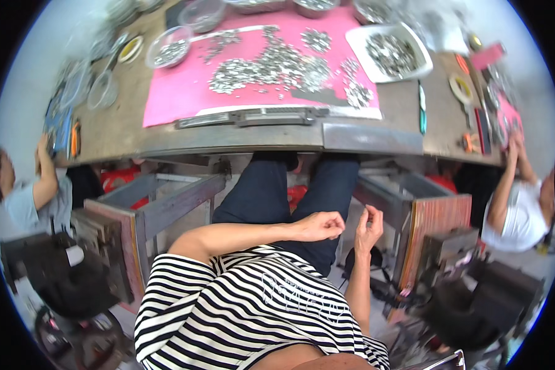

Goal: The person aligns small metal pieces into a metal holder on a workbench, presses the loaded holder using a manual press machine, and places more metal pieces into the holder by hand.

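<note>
My left hand (322,226) is held over my lap, its fingers curled in and pressed together. A little to its right, my right hand (369,229) is raised with its fingers bent toward the thumb. The two hands are apart. Whatever is pinched in either one, if anything, is too small to make out. Both are well short of the workbench (228,140). On the bench, a pink mat (166,98) carries loose heaps of small shiny metal pieces (265,68). A steel ruler-like bar (271,116) lies along the mat's near edge.
A white tub (425,65) and a clear bowl (151,57) hold more metal pieces. A green-handled tool (422,114) and a tape roll (460,89) lie to the right. Open drawers (172,203) flank my legs. Other people sit at far left and far right.
</note>
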{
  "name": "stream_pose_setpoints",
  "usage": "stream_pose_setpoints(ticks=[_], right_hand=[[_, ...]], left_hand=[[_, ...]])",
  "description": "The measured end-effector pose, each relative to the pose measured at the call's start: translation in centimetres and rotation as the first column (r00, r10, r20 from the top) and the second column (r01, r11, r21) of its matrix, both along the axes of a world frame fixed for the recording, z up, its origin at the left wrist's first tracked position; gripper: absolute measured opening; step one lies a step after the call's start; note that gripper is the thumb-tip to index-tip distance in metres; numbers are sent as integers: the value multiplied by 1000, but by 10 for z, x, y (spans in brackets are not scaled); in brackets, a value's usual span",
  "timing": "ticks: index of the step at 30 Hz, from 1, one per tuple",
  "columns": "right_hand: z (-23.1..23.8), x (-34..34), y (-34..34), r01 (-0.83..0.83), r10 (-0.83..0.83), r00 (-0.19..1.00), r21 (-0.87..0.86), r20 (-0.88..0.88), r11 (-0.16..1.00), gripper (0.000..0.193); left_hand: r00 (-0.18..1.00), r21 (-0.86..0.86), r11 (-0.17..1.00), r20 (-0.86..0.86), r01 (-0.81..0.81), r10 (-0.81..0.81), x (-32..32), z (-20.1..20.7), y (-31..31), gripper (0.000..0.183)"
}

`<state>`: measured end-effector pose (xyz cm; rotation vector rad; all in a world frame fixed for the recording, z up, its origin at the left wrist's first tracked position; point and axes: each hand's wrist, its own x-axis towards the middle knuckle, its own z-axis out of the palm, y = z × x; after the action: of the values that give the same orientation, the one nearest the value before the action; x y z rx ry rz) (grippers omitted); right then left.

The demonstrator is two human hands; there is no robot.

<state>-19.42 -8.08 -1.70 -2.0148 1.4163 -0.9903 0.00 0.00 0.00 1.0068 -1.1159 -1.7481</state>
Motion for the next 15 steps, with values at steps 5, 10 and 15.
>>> stream_pose_setpoints(ticks=[5,10,15], right_hand=[[58,75,-36,-295,302,951,-106,67,950,13],[74,102,-30,-437,440,898,-99,14,894,13],[170,134,-9,-454,457,828,-90,326,886,33]], left_hand=[[876,-674,731,283,-108,390,117,211,17,21],[669,-956,291,202,-23,715,155,307,54,14],[717,-978,206,173,41,676,200,308,51,9]])
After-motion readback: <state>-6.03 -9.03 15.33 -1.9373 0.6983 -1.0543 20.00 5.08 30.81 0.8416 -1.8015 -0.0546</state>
